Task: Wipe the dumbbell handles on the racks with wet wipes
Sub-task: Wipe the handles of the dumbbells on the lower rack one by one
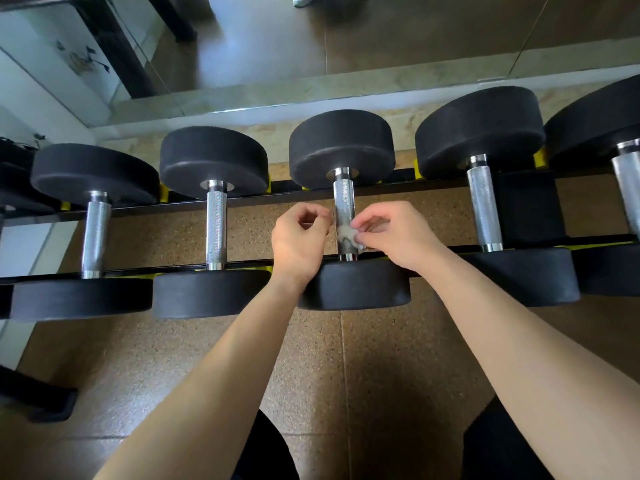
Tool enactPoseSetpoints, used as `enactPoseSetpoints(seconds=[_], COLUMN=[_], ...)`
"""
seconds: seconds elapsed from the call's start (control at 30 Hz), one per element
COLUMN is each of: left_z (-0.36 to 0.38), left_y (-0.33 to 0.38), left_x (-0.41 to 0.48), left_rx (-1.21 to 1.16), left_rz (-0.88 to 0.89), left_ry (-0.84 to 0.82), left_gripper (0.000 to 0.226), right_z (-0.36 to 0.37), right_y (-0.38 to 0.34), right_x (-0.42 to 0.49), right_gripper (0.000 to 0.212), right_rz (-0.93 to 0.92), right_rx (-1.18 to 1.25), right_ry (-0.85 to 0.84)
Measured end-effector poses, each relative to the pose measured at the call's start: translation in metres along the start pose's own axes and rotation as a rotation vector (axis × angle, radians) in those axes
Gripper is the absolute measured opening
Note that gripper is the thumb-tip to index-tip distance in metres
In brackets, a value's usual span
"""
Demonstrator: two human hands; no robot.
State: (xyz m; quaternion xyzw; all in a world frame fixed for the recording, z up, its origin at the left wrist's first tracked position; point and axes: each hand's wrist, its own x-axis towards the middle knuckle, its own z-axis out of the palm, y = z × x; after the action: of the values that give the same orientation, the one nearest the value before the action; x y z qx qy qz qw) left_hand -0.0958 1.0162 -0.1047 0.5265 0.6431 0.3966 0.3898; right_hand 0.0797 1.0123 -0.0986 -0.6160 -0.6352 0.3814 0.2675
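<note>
Several black dumbbells lie across a low rack [242, 202], their knurled chrome handles pointing away from me. The middle dumbbell's handle [343, 199] is between my two hands. My right hand [391, 233] pinches a small crumpled wet wipe [346, 235] against the lower part of that handle. My left hand [299, 237] hovers just left of the handle with its fingers curled; whether it grips an edge of the wipe I cannot tell.
Neighbouring handles stand to the left [216, 226] and to the right [484, 209]. A mirror wall [242, 46] rises behind the rack. Speckled brown floor tiles [173, 358] lie below, and a black rack foot [41, 400] is at the lower left.
</note>
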Motion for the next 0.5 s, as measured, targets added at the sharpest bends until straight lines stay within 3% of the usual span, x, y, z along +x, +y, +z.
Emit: enactPoseSetpoints(seconds=[0.2, 0.5], left_z=[0.002, 0.002], left_y=[0.002, 0.005], left_x=[-0.002, -0.002], left_rx=[0.023, 0.067], left_rz=[-0.055, -0.052], left_ry=[0.036, 0.033], left_gripper=[0.01, 0.012], right_z=[-0.004, -0.008], right_y=[-0.011, -0.006], right_x=[0.01, 0.014], right_gripper=[0.011, 0.011], right_rz=[-0.092, -0.062], right_rx=[-0.213, -0.247], right_ry=[-0.131, -0.27])
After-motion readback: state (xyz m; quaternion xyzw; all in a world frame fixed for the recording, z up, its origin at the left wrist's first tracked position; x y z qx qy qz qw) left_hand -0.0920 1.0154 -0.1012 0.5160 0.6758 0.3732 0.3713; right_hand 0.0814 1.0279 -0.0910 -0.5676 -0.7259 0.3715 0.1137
